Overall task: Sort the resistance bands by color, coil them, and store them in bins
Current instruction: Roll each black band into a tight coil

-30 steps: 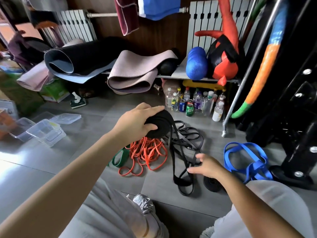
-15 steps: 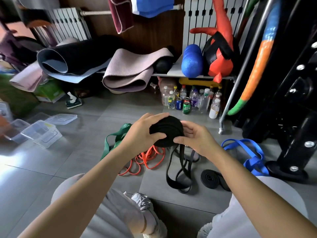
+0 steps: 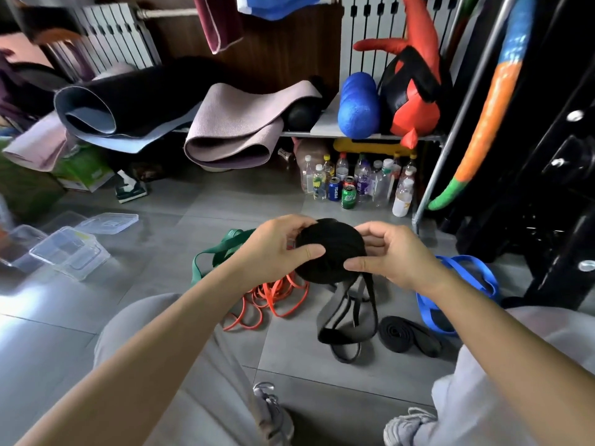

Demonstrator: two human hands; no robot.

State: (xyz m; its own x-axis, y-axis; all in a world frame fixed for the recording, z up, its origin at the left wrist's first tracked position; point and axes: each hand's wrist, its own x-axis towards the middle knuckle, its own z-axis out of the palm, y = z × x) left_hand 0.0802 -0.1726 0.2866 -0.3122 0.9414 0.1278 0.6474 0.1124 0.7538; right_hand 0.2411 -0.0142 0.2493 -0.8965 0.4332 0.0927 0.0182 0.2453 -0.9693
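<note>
Head view: I record both hands raised above the floor [image 3: 193, 214], sharing one black coil [image 3: 331, 252].

1. Left hand [image 3: 277, 249]: curled round the coil's left side, thumb laid across its near face, fingers over the top edge.
2. Right hand [image 3: 396, 255]: curled round the right side, thumb pressed to the near face, fingers wrapped behind, out of sight.
3. Loose tail [image 3: 351, 317]: black loops hang from under the coil to the floor. I cannot tell whether they are one band or two.
4. On the floor: a finished black roll [image 3: 405, 338] just right of the tail, the orange bands [image 3: 273, 300] in a tangle to its left, the green band [image 3: 222, 249] behind the left wrist, and the blue band [image 3: 463, 284] at far right. The clear bins [image 3: 67, 252] sit well apart at left, with nothing visible inside them.

Assessment: the step in hand is winding the black band, and it is well along but unfinished, since slack remains below.

Recommendation: the left thumb should pin the last turn while the right hand feeds the tail under even tension, each turn lying flat on the one before. I judge the rubber springy, so any release of both thumbs risks the coil unwinding. The tail should be lifted clear of the orange tangle before drawing it in. The end should be tucked before the coil goes to a bin.
</note>
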